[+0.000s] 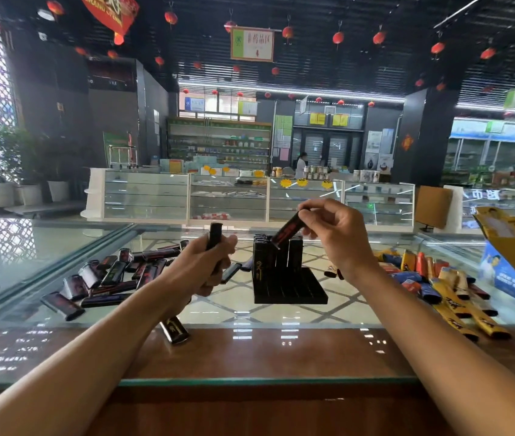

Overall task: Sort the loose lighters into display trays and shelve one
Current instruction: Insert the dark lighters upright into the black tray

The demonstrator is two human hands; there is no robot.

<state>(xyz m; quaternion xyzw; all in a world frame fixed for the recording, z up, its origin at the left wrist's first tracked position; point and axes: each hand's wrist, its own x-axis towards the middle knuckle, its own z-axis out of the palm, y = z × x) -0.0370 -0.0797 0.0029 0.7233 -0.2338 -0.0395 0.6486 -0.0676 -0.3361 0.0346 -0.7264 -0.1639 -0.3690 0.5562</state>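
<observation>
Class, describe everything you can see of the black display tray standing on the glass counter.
The display tray is black, looks like plastic, and stands level on the glass counter. Its flat front part shows empty parallel grooves. The back rows hold upright black lighters, and the left face bears gold script. The right hand pinches a tilted red-and-black lighter whose lower end reaches the rows' top.
</observation>
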